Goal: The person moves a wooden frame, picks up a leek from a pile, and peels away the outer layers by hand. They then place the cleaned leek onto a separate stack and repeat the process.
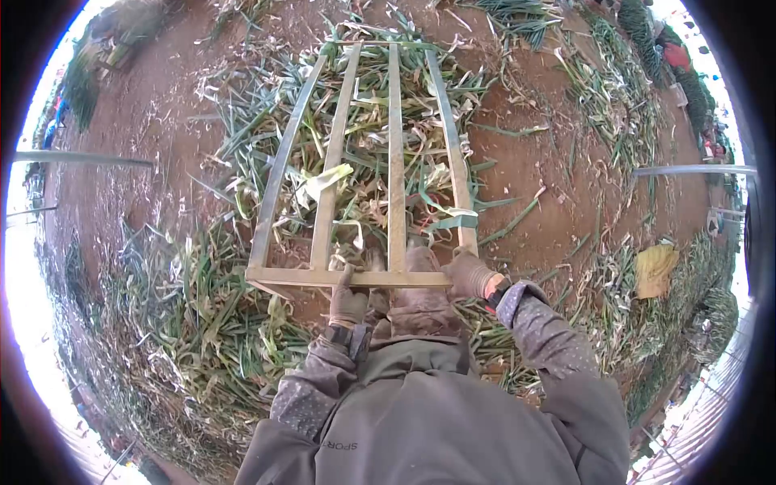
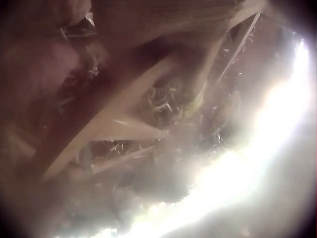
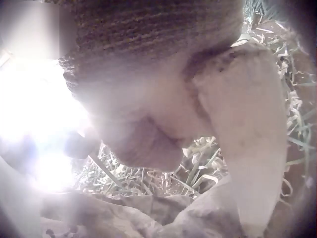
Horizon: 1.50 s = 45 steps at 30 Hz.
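A slatted wooden frame [image 1: 396,162] lies over cut green and white leafy stalks [image 1: 368,121] in the head view, its near crossbar close to the body. My gloved left hand [image 1: 349,305] grips that crossbar near its middle, thumb on top. At the crossbar's right end, my gloved right hand [image 1: 470,276] holds the corner by the outer slat. Green tape [image 1: 458,221] wraps this slat just beyond the hand. The left wrist view shows a blurred wooden bar [image 2: 104,114]. In the right wrist view, the glove [image 3: 153,49] is against a pale wooden piece [image 3: 247,134], with fingers curled.
Loose stalks [image 1: 218,315] cover the ground at the left, and more litter lies at the right near a yellowish sheet [image 1: 655,271]. Reddish bare soil [image 1: 517,174] shows beside the frame. A metal pole [image 1: 687,170] juts in at the right, another [image 1: 89,158] at the left.
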{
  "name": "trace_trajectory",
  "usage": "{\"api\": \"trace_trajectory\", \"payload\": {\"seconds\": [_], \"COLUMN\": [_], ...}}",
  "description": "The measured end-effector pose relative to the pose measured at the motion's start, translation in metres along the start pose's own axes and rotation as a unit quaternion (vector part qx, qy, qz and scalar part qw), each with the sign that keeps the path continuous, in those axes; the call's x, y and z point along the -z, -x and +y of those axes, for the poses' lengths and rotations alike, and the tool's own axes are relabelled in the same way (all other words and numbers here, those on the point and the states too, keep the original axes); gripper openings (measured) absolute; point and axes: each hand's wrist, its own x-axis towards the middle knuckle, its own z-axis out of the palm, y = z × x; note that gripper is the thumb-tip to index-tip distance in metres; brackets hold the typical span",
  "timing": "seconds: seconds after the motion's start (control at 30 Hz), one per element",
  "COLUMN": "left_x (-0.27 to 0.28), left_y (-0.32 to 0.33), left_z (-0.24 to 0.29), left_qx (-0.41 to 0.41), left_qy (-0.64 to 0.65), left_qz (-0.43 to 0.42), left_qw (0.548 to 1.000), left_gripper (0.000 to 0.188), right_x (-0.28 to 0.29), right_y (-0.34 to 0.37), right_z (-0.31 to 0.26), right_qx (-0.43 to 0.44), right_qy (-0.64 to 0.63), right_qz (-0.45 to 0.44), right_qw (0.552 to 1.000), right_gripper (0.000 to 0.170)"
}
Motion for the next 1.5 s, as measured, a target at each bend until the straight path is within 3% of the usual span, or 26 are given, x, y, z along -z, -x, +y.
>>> {"api": "trace_trajectory", "payload": {"seconds": [0.03,0.1,0.2,0.33,0.37,0.47,0.5,0.53,0.57,0.63,0.7,0.73,0.8,1.03,1.1,1.2,1.33,1.5], "left_x": [-0.004,-0.022,-0.026,0.019,0.030,0.047,0.048,0.047,0.045,0.040,0.023,-0.010,-0.021,-0.010,-0.016,-0.043,0.009,0.052], "left_y": [0.018,0.055,0.098,0.125,0.131,0.155,0.163,0.175,0.190,0.226,0.249,0.266,0.299,0.362,0.381,0.421,0.452,0.513], "left_z": [0.000,0.002,-0.007,-0.079,-0.105,-0.153,-0.170,-0.195,-0.222,-0.260,-0.294,-0.303,-0.334,-0.387,-0.388,-0.360,-0.405,-0.451], "left_qx": [0.007,0.052,0.077,0.144,0.116,0.173,0.138,0.075,0.011,-0.041,0.034,0.100,0.078,0.116,0.108,0.133,0.045,0.046], "left_qy": [-0.014,0.090,0.062,0.110,0.041,0.258,0.260,0.110,-0.044,-0.338,-0.097,0.296,0.099,0.210,0.232,0.247,0.197,0.230], "left_qz": [0.003,0.004,0.031,0.022,0.072,0.106,0.072,0.062,0.056,0.031,0.042,0.065,0.098,0.098,0.076,-0.025,-0.001,-0.033], "left_qw": [1.000,0.995,0.995,0.983,0.990,0.945,0.953,0.989,0.997,0.940,0.994,0.948,0.987,0.966,0.964,0.960,0.979,0.971], "left_gripper": [0.017,0.019,0.019,0.018,0.018,0.011,0.019,0.022,0.026,0.031,0.027,0.021,0.015,0.016,0.016,0.019,0.020,0.028], "right_x": [0.006,-0.008,-0.027,-0.072,-0.087,-0.122,-0.131,-0.146,-0.181,-0.207,-0.228,-0.241,-0.273,-0.317,-0.323,-0.325,-0.367,-0.428], "right_y": [0.017,0.036,0.070,0.116,0.127,0.164,0.174,0.188,0.195,0.231,0.270,0.281,0.317,0.382,0.398,0.411,0.435,0.475], "right_z": [-0.011,-0.025,-0.047,-0.049,-0.046,-0.047,-0.044,-0.040,-0.030,-0.022,-0.016,-0.011,-0.008,-0.037,-0.052,-0.075,-0.096,-0.144], "right_qx": [0.000,0.011,0.006,0.006,0.014,0.037,0.040,0.040,0.047,0.056,0.068,0.072,0.082,0.090,0.086,0.085,0.099,0.082], "right_qy": [-0.020,-0.037,-0.044,-0.070,-0.065,-0.046,-0.033,-0.017,-0.024,-0.020,-0.003,-0.001,-0.003,-0.003,-0.025,-0.041,0.014,0.023], "right_qz": [0.013,-0.010,0.012,0.012,0.014,0.039,0.045,0.051,0.045,0.031,0.029,0.044,0.054,0.027,0.035,0.041,0.029,0.000], "right_qw": [1.000,0.999,0.999,0.997,0.998,0.997,0.998,0.998,0.998,0.998,0.997,0.996,0.995,0.996,0.995,0.995,0.995,0.996], "right_gripper": [0.035,0.035,0.033,0.037,0.037,0.034,0.031,0.029,0.034,0.034,0.033,0.032,0.032,0.031,0.032,0.032,0.034,0.041]}}
